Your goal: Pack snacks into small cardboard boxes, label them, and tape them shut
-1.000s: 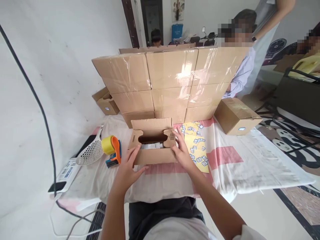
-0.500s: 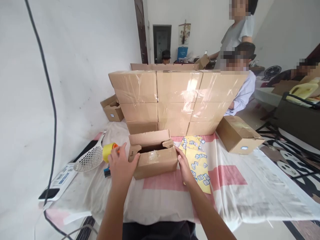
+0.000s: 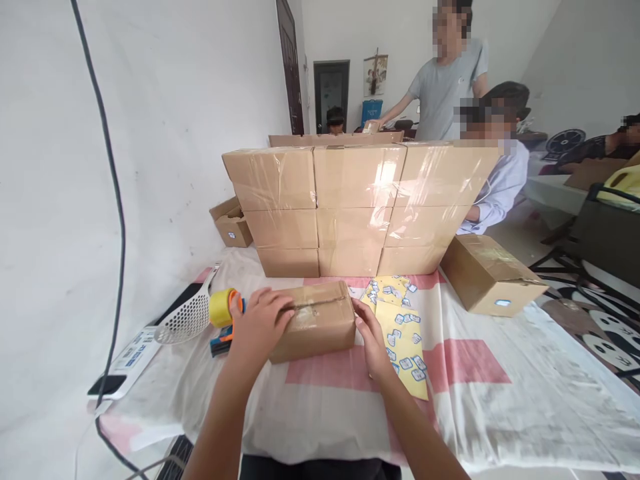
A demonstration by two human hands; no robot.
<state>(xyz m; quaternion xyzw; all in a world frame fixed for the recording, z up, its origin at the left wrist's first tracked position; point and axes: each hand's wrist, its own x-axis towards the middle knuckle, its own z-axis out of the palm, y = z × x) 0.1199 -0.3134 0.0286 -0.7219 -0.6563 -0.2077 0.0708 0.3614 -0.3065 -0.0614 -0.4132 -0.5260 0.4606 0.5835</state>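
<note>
A small brown cardboard box (image 3: 313,330) lies on the cloth before me, its top flaps folded down to a seam along the middle. My left hand (image 3: 263,319) lies over the left part of the top, fingers extended and fairly flat across the flaps, covering that end. Against the right end wall rests my right hand (image 3: 369,333), its fingers loosely stretched along the box's edge. Just left of my left hand are a yellow roll of tape (image 3: 221,308) and a blue and black tool (image 3: 221,342), partly hidden. Yellow sticker sheets (image 3: 403,340) lie beside and partly under my right hand.
Behind the box rises a wall of stacked, taped cartons (image 3: 353,177). Another carton (image 3: 493,277) stands at right, an open box (image 3: 233,223) at back left. A white perforated scoop (image 3: 187,317) lies left. A dark cable (image 3: 113,173) hangs there. Several people are beyond.
The box's raised flaps have come down over its opening. My left hand has moved from the left edge onto the top; my right hand stays at the right end.
</note>
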